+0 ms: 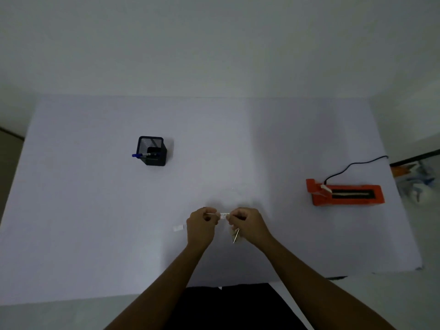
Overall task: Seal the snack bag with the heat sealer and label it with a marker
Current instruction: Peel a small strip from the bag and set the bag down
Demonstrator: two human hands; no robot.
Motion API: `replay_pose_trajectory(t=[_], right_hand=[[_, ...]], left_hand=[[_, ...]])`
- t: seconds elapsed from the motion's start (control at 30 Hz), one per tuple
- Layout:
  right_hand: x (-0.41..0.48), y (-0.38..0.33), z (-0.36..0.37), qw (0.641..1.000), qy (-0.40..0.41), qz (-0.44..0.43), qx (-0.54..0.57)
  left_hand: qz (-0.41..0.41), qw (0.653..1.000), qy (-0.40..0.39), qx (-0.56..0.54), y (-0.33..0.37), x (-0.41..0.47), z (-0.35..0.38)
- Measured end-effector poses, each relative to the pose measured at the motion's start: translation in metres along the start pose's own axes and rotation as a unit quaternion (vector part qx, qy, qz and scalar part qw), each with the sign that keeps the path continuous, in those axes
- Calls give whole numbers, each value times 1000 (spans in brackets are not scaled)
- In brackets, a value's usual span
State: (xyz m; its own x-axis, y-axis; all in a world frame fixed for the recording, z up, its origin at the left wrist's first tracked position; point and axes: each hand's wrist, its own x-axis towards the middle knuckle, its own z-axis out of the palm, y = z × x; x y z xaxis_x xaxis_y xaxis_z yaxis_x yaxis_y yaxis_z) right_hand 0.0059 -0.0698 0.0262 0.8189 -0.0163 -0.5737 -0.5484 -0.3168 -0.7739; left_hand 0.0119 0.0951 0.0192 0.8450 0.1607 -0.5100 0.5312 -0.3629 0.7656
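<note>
Both my hands hold a small snack bag (224, 215) near the table's front centre. My left hand (201, 226) pinches its top edge from the left and my right hand (246, 222) pinches it from the right; a white printed strip shows between them. The bag's lower part (235, 236) hangs under my right hand, mostly hidden. An orange heat sealer (346, 195) with a dark slot lies at the right. A blue-capped marker (140, 155) sticks out of a black mesh pen holder (152, 151) at the back left.
A black cable (352, 164) runs from the sealer to the table's right edge. A small pale scrap (178, 227) lies left of my left hand. The white table (95, 210) stands against a wall; clutter sits beyond its right edge.
</note>
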Motion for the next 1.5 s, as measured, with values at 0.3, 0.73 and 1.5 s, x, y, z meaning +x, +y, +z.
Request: replay_pose_trajectory(t=[0.3,0.73,1.5], right_hand=[[40,26,-29,985,2,-44,-165],[79,45,-34,969,-7,14,-246],[78,47,-24,963,39,65,-258]], left_hand=[[-37,997,-38,51,-2,25,47],[-31,982,-76,172,-4,53,80],[-24,974,-72,214,-1,58,91]])
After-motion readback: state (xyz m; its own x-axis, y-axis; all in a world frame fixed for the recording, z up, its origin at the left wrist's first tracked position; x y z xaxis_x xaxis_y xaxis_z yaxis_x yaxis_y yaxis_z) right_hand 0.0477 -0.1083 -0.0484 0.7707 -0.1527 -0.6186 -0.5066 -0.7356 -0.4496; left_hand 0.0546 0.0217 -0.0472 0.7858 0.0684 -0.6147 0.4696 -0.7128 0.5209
